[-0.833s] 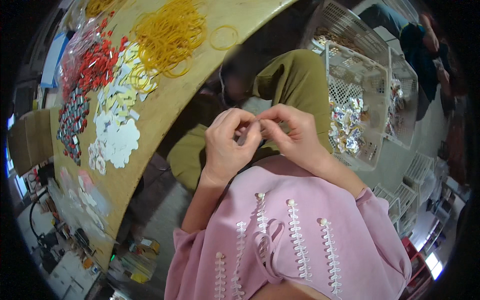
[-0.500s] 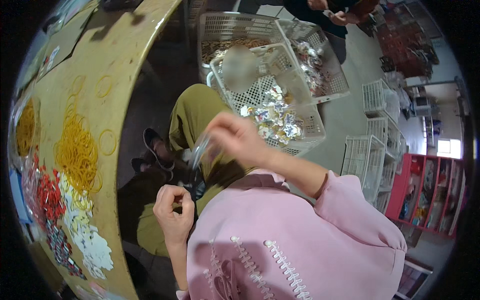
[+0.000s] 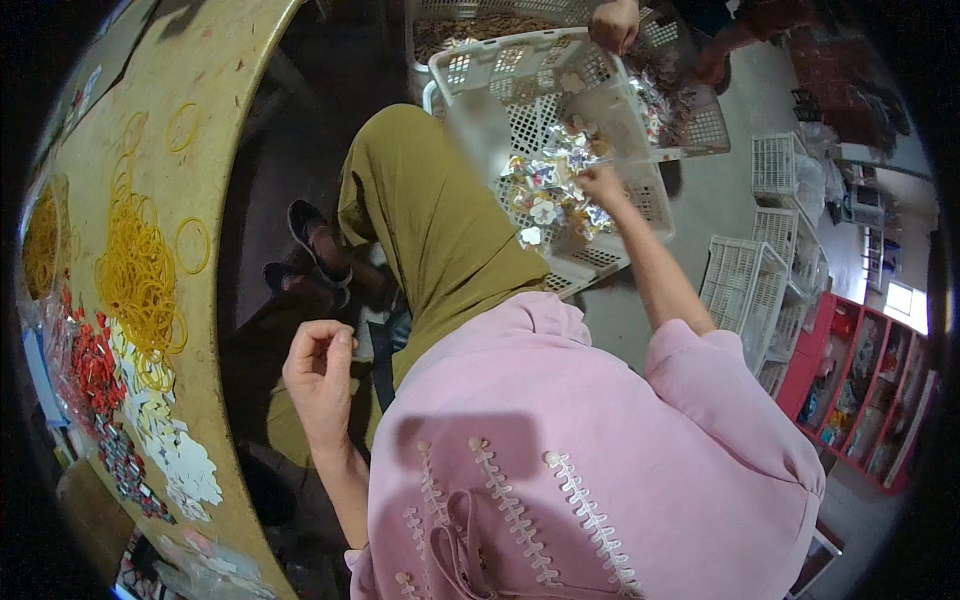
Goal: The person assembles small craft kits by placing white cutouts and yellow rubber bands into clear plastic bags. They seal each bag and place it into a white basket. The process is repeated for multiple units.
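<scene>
My right hand (image 3: 602,186) reaches into a white plastic basket (image 3: 655,205), its fingers bent down at the heap of small shiny packets (image 3: 545,178) with flower-shaped pieces. What those fingers hold, if anything, is hidden. Over my lap, beside the table edge, my left hand (image 3: 322,380) is raised with thumb and forefinger pressed together. Something small and reddish may be between them, too little to name. On the table (image 3: 225,130) to my left lie yellow rubber bands (image 3: 138,275), red pieces (image 3: 93,365), dark pieces (image 3: 125,475) and white flower-shaped cutouts (image 3: 190,475).
Another person's hand (image 3: 615,25) is at the basket's far rim. A basket of brown pieces (image 3: 480,35) and a basket of packets (image 3: 690,130) stand behind. White crates (image 3: 740,285) and a pink-red shelf (image 3: 850,385) are at right.
My right hand has gone from above my lap to the packets in the basket; the clear strip near it no longer shows. My left hand moved slightly left. The other person's hand came to the basket.
</scene>
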A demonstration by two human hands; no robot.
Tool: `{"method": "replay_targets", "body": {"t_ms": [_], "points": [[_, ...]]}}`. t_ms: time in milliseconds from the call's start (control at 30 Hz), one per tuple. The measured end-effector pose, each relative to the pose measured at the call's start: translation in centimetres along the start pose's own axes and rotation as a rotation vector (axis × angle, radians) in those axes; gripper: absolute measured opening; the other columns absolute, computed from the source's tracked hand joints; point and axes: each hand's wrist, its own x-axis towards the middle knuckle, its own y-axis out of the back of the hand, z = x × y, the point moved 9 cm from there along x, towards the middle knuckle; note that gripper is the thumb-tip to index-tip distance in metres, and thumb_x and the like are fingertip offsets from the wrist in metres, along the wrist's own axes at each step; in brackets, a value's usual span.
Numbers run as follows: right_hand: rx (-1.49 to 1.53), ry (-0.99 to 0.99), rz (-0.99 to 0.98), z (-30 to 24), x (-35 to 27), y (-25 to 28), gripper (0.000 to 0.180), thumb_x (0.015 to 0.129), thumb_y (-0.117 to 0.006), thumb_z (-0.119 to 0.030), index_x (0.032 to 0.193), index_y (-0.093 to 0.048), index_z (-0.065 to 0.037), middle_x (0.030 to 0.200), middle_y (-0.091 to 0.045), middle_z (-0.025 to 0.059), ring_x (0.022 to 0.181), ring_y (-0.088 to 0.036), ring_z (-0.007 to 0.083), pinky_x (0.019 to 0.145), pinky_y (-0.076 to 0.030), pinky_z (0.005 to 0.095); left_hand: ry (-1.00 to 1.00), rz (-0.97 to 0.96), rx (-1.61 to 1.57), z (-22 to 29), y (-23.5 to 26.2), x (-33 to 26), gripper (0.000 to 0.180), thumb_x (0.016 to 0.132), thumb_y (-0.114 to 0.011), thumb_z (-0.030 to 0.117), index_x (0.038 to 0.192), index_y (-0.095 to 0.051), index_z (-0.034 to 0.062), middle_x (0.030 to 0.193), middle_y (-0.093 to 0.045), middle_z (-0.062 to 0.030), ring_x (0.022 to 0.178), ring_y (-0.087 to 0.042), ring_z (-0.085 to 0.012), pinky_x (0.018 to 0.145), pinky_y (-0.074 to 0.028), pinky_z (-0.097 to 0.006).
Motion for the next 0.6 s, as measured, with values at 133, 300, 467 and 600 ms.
{"method": "replay_targets", "body": {"t_ms": [133,300,467,600], "points": [[0.044,0.002,-0.028,-0.5,-2.3,-9.2,0.045,0.077,-0.074,-0.036,0.107,-0.069,-0.003,0.105,-0.070,0.0144,0.097,-0.066,0.0280,0.086,-0.050,0.0394,0.045,-0.004,-0.002,-0.2,-0.3,0.0,0.003,0.091,-0.063,0.003,0.088,-0.062,0.0030,0.078,-0.057,0.0048,0.070,-0.046,-0.0015,0.061,-0.037,-0.017],[0.389,0.112,0.031,-6.4,-3.5,-7.5,0.023,0.085,-0.069,-0.023,0.095,-0.069,-0.002,0.086,-0.070,0.0072,0.079,-0.063,0.0157,0.072,-0.049,0.0302,0.078,0.004,-0.052,-0.9,-0.1,0.4,0.003,0.092,-0.062,0.003,0.088,-0.061,0.0032,0.079,-0.057,0.0048,0.071,-0.047,-0.0013,0.064,-0.037,-0.017],[0.605,0.666,0.286,-25.9,-13.8,4.4,0.008,0.090,-0.062,0.000,0.094,-0.069,-0.003,0.090,-0.069,0.0048,0.080,-0.063,0.0123,0.071,-0.049,0.0231,0.201,-0.156,-0.292,-2.5,-2.8,0.8,0.025,0.100,-0.053,0.018,0.114,-0.062,-0.0001,0.098,-0.068,-0.0079,0.083,-0.061,-0.0101,0.074,-0.049,-0.023],[0.161,1.504,0.416,-39.5,-30.5,5.5,0.021,0.077,-0.070,0.000,0.097,-0.071,-0.007,0.103,-0.069,0.0094,0.098,-0.064,0.0282,0.083,-0.052,0.0353,0.112,-0.346,-0.823,-0.5,-5.8,0.9,0.063,0.099,-0.048,0.044,0.140,-0.039,-0.0026,0.133,-0.054,-0.0158,0.117,-0.057,-0.0216,0.091,-0.051,-0.035]]}}
